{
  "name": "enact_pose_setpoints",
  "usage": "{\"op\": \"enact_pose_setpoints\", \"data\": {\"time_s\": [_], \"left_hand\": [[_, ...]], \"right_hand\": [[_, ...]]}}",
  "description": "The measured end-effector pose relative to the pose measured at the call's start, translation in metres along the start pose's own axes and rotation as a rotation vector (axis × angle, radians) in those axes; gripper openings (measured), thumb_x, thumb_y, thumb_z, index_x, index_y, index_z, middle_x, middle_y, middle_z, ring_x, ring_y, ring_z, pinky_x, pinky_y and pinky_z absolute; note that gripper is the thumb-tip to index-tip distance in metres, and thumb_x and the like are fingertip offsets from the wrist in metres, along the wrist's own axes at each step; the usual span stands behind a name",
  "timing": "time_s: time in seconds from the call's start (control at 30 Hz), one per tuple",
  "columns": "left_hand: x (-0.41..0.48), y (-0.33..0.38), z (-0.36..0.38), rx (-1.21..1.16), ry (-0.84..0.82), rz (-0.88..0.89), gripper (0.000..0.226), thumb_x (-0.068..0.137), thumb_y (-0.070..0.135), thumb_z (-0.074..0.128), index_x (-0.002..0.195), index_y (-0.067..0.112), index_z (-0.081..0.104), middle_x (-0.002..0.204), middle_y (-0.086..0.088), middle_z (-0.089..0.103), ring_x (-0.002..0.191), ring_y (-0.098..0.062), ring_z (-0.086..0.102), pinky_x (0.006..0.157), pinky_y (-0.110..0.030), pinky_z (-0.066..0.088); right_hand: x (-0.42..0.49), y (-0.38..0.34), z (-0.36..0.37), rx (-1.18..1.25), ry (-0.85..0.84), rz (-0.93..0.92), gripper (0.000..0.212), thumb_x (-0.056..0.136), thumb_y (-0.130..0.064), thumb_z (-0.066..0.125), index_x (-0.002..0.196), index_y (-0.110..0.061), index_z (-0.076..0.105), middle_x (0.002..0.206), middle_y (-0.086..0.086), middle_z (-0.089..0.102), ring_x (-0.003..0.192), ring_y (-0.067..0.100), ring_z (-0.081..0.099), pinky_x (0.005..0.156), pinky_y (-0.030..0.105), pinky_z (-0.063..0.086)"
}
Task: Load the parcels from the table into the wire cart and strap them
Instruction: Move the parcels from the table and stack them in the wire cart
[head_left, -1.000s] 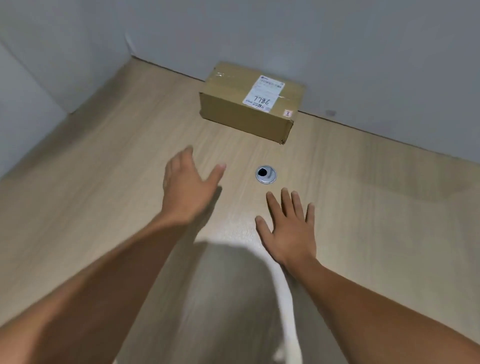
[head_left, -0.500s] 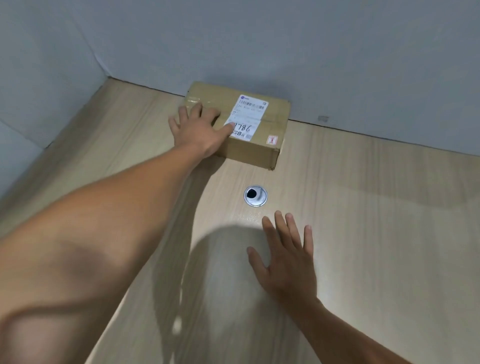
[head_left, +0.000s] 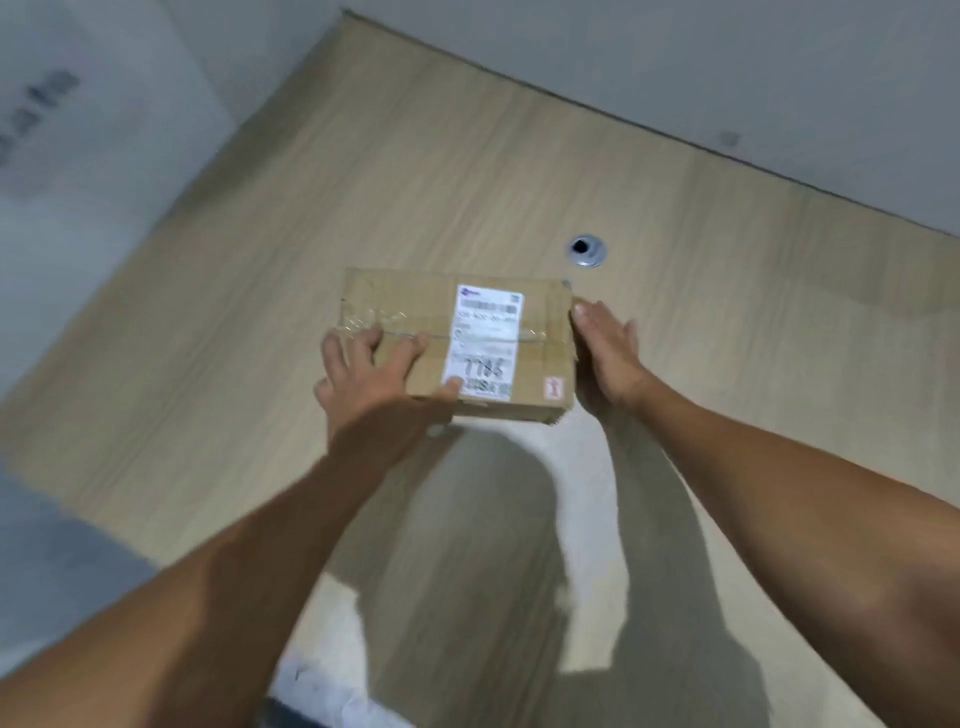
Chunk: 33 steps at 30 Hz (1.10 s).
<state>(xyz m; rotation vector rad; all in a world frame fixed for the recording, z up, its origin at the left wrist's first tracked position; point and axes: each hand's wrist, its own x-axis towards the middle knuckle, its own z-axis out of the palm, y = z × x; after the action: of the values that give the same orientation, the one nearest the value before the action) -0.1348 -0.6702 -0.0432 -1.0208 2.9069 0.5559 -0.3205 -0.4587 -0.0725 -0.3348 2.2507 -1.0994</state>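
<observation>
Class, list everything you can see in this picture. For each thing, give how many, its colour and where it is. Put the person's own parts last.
cardboard parcel: one, brown, over the middle of the table, between both hands
shipping label: one, white, on the parcel's top
sticker: one, red and white, near right corner of the parcel's top
cable grommet: one, silver, set in the table beyond the parcel
table: one, light wood, against the wall
wall: grey, behind and left of the table
left hand: one, grips the parcel's near left corner
right hand: one, holds the parcel's right end, thumb on top
</observation>
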Motion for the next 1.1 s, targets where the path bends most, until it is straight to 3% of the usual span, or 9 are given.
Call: {"op": "enact_pose_setpoints", "data": {"time_s": [0.1,0.2,0.3,0.37,0.47,0.7,0.87,0.97,1.1], "left_hand": [[-0.094,-0.026,-0.010,-0.040,0.032,-0.104,0.077,0.067,0.088,0.055,0.125,0.039,0.070,0.144,-0.010,0.054,0.142,-0.046,0.034,0.093,-0.065,0.047],[-0.179,-0.066,-0.024,-0.142,0.158,-0.150,0.074,0.068,0.081,0.064,0.121,0.030,0.074,0.138,-0.013,0.054,0.134,-0.043,0.046,0.090,-0.061,0.053],[-0.250,-0.113,-0.052,-0.622,0.308,-0.585,0.092,0.064,0.081,0.073,0.143,0.039,0.049,0.148,0.009,0.032,0.125,0.004,0.046,0.107,-0.026,0.042],[-0.305,-0.152,-0.069,-0.825,0.435,-0.824,0.084,0.064,0.080,0.076,0.136,0.047,0.047,0.132,0.028,0.050,0.110,0.017,0.052,0.097,-0.009,0.039],[-0.387,-0.200,-0.077,-1.011,0.627,-1.065,0.062,0.069,0.071,0.075,0.117,0.032,0.064,0.109,0.016,0.074,0.103,-0.003,0.071,0.091,-0.029,0.058],[-0.560,-0.268,-0.081,-1.242,1.399,-1.455,0.098,0.067,0.081,0.059,0.137,0.013,0.048,0.139,-0.010,0.057,0.131,-0.029,0.056,0.113,-0.049,0.045],[-0.666,-0.279,-0.065,-1.209,1.874,-1.557,0.074,0.085,0.071,0.055,0.137,0.021,0.041,0.137,-0.009,0.055,0.119,-0.025,0.061,0.102,-0.047,0.053],[-0.705,-0.298,-0.056,-1.321,2.090,-1.593,0.075,0.079,0.079,0.051,0.134,0.029,0.039,0.130,-0.001,0.060,0.106,-0.009,0.061,0.082,-0.030,0.051],[-0.735,-0.339,-0.034,-1.359,2.261,-1.588,0.053,0.076,0.087,0.042,0.110,0.046,0.038,0.114,0.020,0.049,0.104,0.003,0.049,0.095,-0.031,0.040]], "right_hand": [[-0.066,-0.027,0.050,0.324,-0.208,0.079,0.084,0.085,-0.063,0.068,0.151,-0.019,0.040,0.146,0.009,0.056,0.133,0.026,0.057,0.116,0.050,0.042],[-0.138,-0.029,0.097,0.267,-0.255,0.082,0.066,0.091,-0.040,0.078,0.145,-0.028,0.043,0.139,0.007,0.062,0.116,0.021,0.068,0.100,0.047,0.057],[-0.194,-0.039,0.151,0.292,-0.412,0.052,0.075,0.088,-0.038,0.078,0.152,-0.038,0.039,0.135,0.000,0.068,0.118,0.026,0.069,0.103,0.057,0.053],[-0.228,-0.058,0.202,0.249,-0.571,0.007,0.087,0.084,-0.039,0.078,0.157,-0.042,0.031,0.134,-0.004,0.069,0.118,0.022,0.069,0.105,0.054,0.052],[-0.265,-0.094,0.277,0.098,-0.777,-0.141,0.093,0.080,-0.040,0.078,0.158,-0.045,0.027,0.134,-0.008,0.068,0.117,0.018,0.070,0.101,0.047,0.056],[-0.387,-0.193,0.455,-0.247,-1.298,-0.578,0.084,0.078,-0.034,0.084,0.139,-0.067,0.037,0.135,-0.012,0.062,0.108,-0.002,0.069,0.080,0.018,0.057],[-0.536,-0.216,0.545,-0.372,-1.541,-0.746,0.064,0.077,-0.069,0.072,0.130,-0.054,0.041,0.122,-0.026,0.060,0.104,-0.014,0.062,0.084,0.010,0.050],[-0.597,-0.218,0.598,-0.416,-1.628,-0.766,0.086,0.069,-0.088,0.065,0.143,-0.055,0.036,0.138,-0.018,0.052,0.112,-0.012,0.061,0.088,0.013,0.049],[-0.637,-0.213,0.684,-0.672,-1.819,-0.646,0.105,0.066,-0.090,0.065,0.155,-0.043,0.036,0.143,-0.012,0.061,0.124,0.006,0.063,0.105,0.037,0.050]]}}
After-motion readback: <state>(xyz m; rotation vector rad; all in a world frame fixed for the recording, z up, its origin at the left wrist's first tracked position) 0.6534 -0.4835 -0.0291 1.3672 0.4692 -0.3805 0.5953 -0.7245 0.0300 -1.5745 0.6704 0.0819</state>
